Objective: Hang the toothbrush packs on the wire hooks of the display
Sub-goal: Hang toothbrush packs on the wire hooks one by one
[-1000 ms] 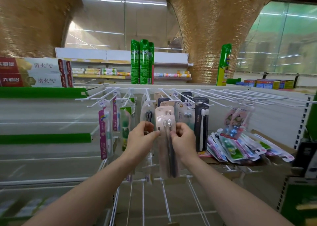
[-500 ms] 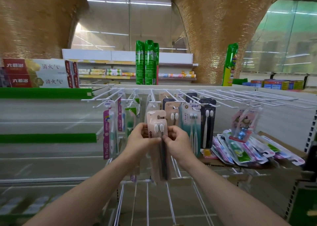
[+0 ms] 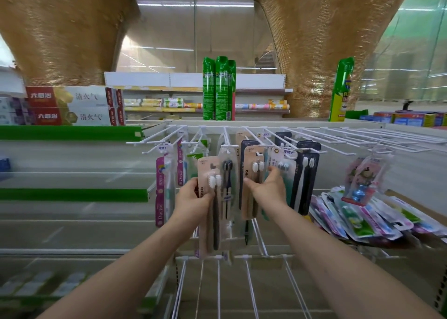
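Observation:
My left hand (image 3: 193, 197) grips a beige toothbrush pack (image 3: 208, 209) by its left edge, held upright below the white wire hooks (image 3: 227, 137). Its hang tab sits under the hooks, not on one. My right hand (image 3: 268, 185) reaches to a second beige pack (image 3: 250, 173) that hangs from a hook, fingers on its lower part and thumb at its left edge. Black, teal and pink packs hang on neighbouring hooks.
A cardboard tray (image 3: 416, 205) at the right holds a heap of loose toothbrush packs (image 3: 358, 219). Bare wire hooks (image 3: 362, 137) run to the right. Green spray cans (image 3: 219, 88) stand on top of the display. Grey shelves (image 3: 72, 193) lie at the left, wire racks (image 3: 229, 282) below.
Both hands held the packs together in front of the hooks. Now they have parted: the left keeps one beige pack, the right has moved up and right to a pack on a hook.

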Available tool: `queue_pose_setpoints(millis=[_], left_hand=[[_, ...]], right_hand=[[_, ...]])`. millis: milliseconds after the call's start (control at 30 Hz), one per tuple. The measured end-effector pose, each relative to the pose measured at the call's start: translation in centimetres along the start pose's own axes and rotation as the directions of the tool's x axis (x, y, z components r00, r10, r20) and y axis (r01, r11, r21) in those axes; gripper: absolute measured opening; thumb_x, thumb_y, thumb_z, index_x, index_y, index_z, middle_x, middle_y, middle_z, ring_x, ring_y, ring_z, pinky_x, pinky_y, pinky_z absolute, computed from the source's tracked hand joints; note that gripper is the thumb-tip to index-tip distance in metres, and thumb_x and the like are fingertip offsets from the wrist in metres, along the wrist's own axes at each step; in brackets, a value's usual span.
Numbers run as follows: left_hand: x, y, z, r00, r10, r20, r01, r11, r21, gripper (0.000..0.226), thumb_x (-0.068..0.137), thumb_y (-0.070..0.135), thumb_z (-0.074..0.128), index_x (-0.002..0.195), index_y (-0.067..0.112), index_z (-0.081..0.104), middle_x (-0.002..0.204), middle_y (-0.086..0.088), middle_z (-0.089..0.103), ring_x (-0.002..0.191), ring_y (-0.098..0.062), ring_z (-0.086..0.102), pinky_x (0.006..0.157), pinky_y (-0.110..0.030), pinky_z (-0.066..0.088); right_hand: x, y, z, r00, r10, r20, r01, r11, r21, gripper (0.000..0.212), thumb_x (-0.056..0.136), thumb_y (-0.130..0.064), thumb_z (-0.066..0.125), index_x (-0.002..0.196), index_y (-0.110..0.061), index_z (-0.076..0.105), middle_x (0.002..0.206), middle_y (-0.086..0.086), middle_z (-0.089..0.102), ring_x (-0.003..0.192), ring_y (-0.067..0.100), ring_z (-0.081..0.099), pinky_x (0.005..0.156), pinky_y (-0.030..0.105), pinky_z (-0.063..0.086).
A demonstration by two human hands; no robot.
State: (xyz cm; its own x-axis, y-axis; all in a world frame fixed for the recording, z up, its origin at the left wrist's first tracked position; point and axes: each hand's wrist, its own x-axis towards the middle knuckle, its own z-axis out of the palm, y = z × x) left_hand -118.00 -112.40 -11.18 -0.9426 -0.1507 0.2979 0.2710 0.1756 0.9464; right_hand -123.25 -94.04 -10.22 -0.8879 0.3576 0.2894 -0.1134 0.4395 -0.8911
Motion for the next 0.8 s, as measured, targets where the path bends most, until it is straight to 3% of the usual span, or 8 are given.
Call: queue_pose_setpoints(millis=[133,233,333,400,567,667,800], left_hand=[[0.1,-0.2,-0.3,1.0,-0.005,0.017,0.004,0.998,0.06,0.028,0.101,0.015,0.062,0.128,0.021,0.06,0.108,0.002,0.073,0.097,-0.009,0.072,0.074,-0.023,0.059],[0.3,-0.3,-0.6,1.0,-0.008,-0.003,0.009,0.998,0.068,0.039,0.099,0.014,0.065,0.136,0.022,0.055,0.113,0.003,0.071,0.102,-0.011,0.071,0.086,-0.033,0.061],[0.3,-0.1,-0.7,0.999,0.008,-0.042,-0.005,0.996,0.087,0.035,0.098,0.014,0.067,0.13,0.023,0.056,0.105,0.002,0.073,0.091,-0.009,0.072,0.07,-0.022,0.057],[0.2,0.0,-0.6,0.998,0.004,-0.058,0.002,0.995,0.097,0.033,0.096,0.01,0.067,0.125,0.024,0.057,0.098,0.0,0.074,0.084,-0.011,0.072,0.063,-0.022,0.057],[0.2,0.1,0.0,0.997,-0.01,-0.08,0.016,0.997,0.071,0.049,0.086,-0.005,0.068,0.126,0.02,0.056,0.104,0.0,0.07,0.091,-0.011,0.07,0.067,-0.023,0.055],[-0.1,0.0,0.9,0.994,-0.025,-0.103,0.029,0.999,0.032,0.045,0.087,-0.004,0.067,0.124,0.02,0.056,0.103,0.0,0.07,0.094,-0.013,0.069,0.076,-0.03,0.058],[-0.3,0.2,1.7,0.982,-0.013,-0.191,0.013,1.0,-0.003,0.036,0.088,-0.002,0.062,0.112,0.023,0.056,0.098,-0.001,0.067,0.089,-0.012,0.065,0.066,-0.024,0.048]], right_hand=[[0.9,-0.7,0.6,0.999,0.042,0.022,-0.042,0.999,-0.012,0.082,0.083,-0.033,0.081,0.148,-0.018,0.032,0.147,0.007,0.048,0.132,0.033,0.051,0.109,0.05,0.045],[1.1,-1.1,0.9,0.996,0.09,0.01,-0.09,0.996,0.016,0.058,0.086,-0.029,0.078,0.133,-0.018,0.046,0.13,0.006,0.06,0.116,0.03,0.06,0.095,0.043,0.051],[0.8,-0.9,0.7,0.997,0.069,-0.024,-0.067,0.994,0.081,0.022,0.092,-0.028,0.07,0.104,-0.019,0.055,0.101,0.004,0.064,0.088,0.024,0.061,0.068,0.03,0.046],[0.4,-0.4,0.5,1.0,0.018,-0.021,-0.015,0.99,0.139,0.01,0.097,-0.024,0.064,0.097,-0.018,0.056,0.091,0.002,0.061,0.077,0.017,0.057,0.057,0.026,0.037],[-1.1,0.2,0.0,0.998,-0.056,-0.034,0.062,0.975,0.212,0.004,0.1,-0.018,0.058,0.1,-0.016,0.061,0.087,-0.001,0.063,0.078,0.017,0.059,0.062,0.028,0.043],[-1.8,0.3,-0.5,0.995,-0.085,-0.044,0.093,0.966,0.24,0.003,0.1,-0.016,0.057,0.099,-0.018,0.059,0.09,-0.002,0.067,0.083,0.018,0.064,0.069,0.032,0.05],[-3.4,0.8,-0.8,0.99,-0.132,-0.045,0.139,0.959,0.247,0.009,0.1,-0.017,0.058,0.095,-0.025,0.058,0.095,-0.003,0.069,0.089,0.016,0.066,0.079,0.038,0.056]])
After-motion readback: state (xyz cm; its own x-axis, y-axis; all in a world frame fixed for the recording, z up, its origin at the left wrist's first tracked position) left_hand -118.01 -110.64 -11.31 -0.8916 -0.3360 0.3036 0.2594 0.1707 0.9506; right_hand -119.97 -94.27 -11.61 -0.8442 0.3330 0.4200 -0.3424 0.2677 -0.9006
